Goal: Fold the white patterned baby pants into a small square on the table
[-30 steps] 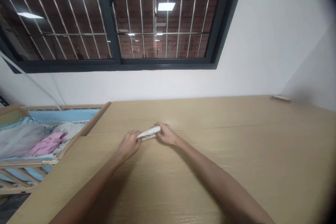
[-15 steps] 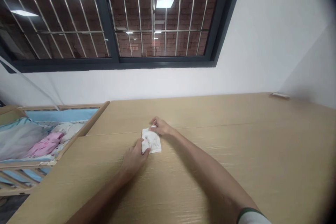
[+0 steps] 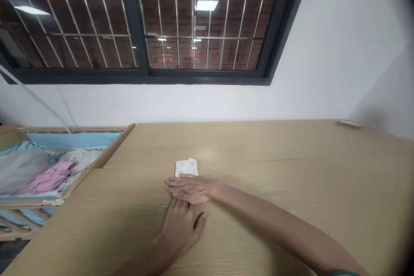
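A small white folded cloth (image 3: pixel 186 167) with a faint print lies flat on the light wood surface (image 3: pixel 258 224). It could be a garment, but I cannot tell its kind. My right hand (image 3: pixel 190 187) rests across the lower part with its fingers stretched out to the left, hiding that part. Just below, my left hand (image 3: pixel 183 224) is stretched out with its thumb apart, its fingertips tucked at or under the right hand. Whether those fingertips touch the cloth is hidden.
To the left stands a wooden crib (image 3: pixel 87 177) with blue lining, a pink cloth (image 3: pixel 53 177) and white bedding inside. A white wall and a barred window (image 3: pixel 207 51) rise behind the surface. A thin pale object (image 3: pixel 348 123) lies at the far right corner.
My right hand has let go of the cloth's upper edge and now lies flat over its lower part. My left hand has released the left edge and moved down and right.
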{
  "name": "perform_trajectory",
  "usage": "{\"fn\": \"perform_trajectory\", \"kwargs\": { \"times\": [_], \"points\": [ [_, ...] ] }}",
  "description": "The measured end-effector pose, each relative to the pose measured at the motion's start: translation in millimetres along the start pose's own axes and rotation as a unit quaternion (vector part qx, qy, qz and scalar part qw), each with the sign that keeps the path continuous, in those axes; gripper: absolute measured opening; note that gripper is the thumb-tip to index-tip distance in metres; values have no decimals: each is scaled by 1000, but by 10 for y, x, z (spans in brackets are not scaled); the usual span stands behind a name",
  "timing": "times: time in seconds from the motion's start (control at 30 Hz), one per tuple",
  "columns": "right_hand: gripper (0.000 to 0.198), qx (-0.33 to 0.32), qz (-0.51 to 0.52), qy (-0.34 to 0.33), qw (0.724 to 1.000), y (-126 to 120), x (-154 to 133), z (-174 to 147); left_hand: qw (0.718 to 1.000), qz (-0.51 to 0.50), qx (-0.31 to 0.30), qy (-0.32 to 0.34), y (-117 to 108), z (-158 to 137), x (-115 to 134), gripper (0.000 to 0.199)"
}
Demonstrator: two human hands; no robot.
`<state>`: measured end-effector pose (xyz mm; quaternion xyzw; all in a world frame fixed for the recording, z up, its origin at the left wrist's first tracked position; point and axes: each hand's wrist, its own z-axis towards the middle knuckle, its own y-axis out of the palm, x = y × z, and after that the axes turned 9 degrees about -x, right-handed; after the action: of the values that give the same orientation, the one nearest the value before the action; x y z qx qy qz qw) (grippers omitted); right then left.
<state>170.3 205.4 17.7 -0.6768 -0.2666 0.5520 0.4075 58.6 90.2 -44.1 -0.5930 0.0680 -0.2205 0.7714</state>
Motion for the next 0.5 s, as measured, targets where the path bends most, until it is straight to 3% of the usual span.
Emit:
{"fn": "perform_trajectory", "kwargs": {
  "times": [0.27, 0.43, 0.5],
  "points": [
    [52, 58, -55, 69, 994, -305, 760, 23, 1000, -19, 18, 14, 40, 12, -57, 68],
    [59, 38, -78, 114, 990, -367, 915, 53, 999, -33, 0, 9, 66, 22, -66, 68],
    [61, 68, -81, 140, 985, -381, 902, 10, 999, -43, 5, 19, -14, 50, -139, 62]
  ]
}}
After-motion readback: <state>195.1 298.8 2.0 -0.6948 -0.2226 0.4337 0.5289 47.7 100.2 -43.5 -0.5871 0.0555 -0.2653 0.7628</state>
